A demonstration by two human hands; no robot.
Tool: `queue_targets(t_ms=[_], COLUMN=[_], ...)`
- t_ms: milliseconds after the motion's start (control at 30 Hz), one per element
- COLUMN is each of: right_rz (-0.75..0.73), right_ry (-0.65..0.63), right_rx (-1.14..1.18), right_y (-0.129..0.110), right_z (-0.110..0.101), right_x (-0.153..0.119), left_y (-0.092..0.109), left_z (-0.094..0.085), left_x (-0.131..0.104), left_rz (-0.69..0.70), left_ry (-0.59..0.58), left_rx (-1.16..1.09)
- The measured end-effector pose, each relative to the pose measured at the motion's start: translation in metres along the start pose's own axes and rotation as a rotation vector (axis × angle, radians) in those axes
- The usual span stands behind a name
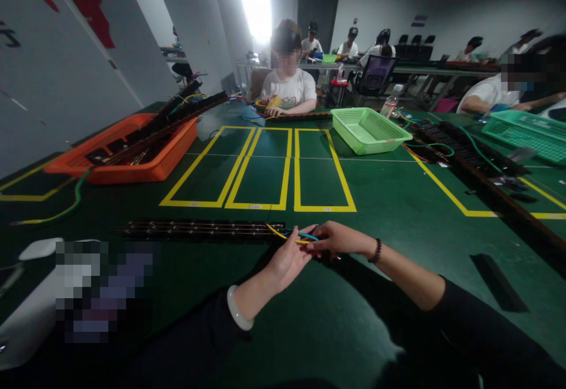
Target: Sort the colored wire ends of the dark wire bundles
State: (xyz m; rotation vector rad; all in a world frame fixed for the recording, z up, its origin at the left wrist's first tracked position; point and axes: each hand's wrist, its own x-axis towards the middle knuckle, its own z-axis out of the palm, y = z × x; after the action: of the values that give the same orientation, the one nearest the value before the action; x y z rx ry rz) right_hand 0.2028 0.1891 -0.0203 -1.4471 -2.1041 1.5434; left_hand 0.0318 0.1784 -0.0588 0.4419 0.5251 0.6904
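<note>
A long black strip (203,230) with metal rails along it lies flat on the green table. From its right end come a yellow wire (277,231) and a blue-green wire (308,235). My left hand (286,260), with a pale bangle at the wrist, has its thumb and fingers closed around these wires. Against it, my right hand (342,239), wearing a dark beaded bracelet, pinches the wires a little further right. The wires' far ends are hidden by my fingers.
Left stands an orange basket (177,156) with black strips and a green-yellow wire. A light green basket (371,141) sits at the back. More strips (499,191) and a dark flat piece (499,283) lie right. Across the table sits a person (289,85).
</note>
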Motion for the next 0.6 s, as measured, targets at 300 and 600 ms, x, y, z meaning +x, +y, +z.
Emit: queue_targets(t_ms=[300,600], right_rz=[-0.08,-0.288], right_ry=[0.491,0.534], right_rx=[-1.163,-1.356], right_y=[-0.019,-0.002], right_z=[0.034,0.055], right_x=[-0.007,-0.007], left_y=[-0.002,-0.007], left_z=[0.002,-0.003], left_x=[0.0,0.005], left_rz=[0.029,0.046], left_ry=[0.149,0.155], left_rx=[-0.09,-0.129])
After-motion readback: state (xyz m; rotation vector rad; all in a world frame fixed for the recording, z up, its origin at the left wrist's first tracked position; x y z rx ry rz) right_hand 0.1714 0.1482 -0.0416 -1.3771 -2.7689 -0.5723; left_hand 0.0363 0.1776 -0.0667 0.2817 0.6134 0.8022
